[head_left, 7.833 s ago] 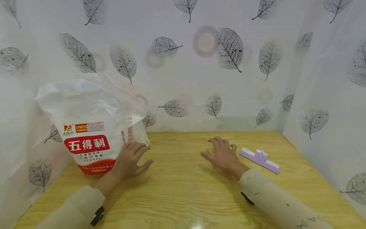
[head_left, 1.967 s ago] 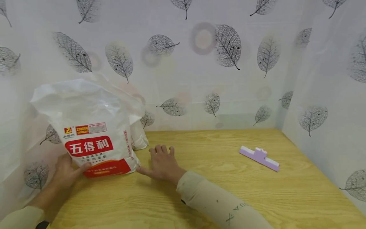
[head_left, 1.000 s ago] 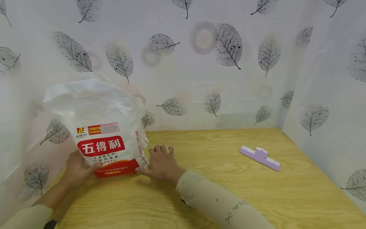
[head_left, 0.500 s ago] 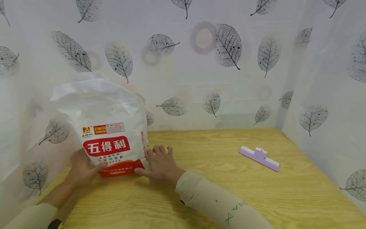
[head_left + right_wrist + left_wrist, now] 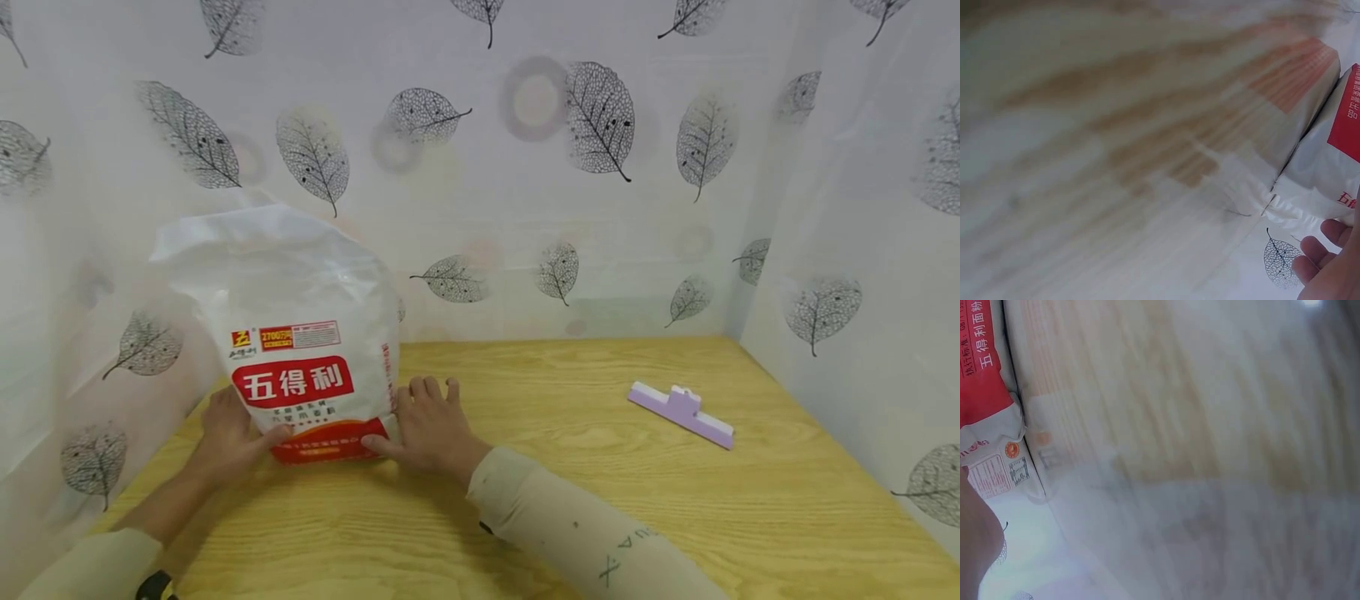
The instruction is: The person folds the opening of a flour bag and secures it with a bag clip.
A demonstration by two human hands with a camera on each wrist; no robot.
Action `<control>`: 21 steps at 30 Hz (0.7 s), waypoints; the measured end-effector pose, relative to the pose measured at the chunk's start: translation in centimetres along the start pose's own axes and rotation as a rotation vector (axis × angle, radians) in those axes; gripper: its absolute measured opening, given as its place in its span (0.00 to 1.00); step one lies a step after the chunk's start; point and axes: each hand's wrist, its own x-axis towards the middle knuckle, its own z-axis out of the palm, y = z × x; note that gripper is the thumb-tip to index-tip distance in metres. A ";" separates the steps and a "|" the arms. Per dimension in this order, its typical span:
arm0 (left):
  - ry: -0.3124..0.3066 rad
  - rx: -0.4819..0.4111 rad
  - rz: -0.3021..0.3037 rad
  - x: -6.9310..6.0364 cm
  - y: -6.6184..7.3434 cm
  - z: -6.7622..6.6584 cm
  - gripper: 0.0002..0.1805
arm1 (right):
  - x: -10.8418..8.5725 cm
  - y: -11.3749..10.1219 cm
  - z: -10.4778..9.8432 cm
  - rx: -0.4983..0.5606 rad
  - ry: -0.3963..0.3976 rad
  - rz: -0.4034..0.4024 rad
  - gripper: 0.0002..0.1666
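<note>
Shifting slightly rightward since half a second ago, the bag is now standing left of the middle of the surface, its open-looking top flaring leftward. The left hand and right hand are travelling with it. The left thumb is pressing its front low down, the other fingers reaching round the edge, partly hidden; the right thumb is pressing the opposite lower corner, the fingers spreading along the side. Both hands are seemingly steering it together, while the clip is lying untouched, well apart.
</note>
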 end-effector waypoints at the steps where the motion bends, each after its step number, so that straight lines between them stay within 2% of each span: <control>1: -0.001 -0.001 0.004 0.0 0.1 0.0 0.44 | 0.0 0.1 0.0 0.002 0.003 -0.001 0.46; 21: -0.045 0.004 -0.009 0.6 1.4 1.1 0.43 | -0.8 2.2 0.0 -0.051 0.044 -0.033 0.49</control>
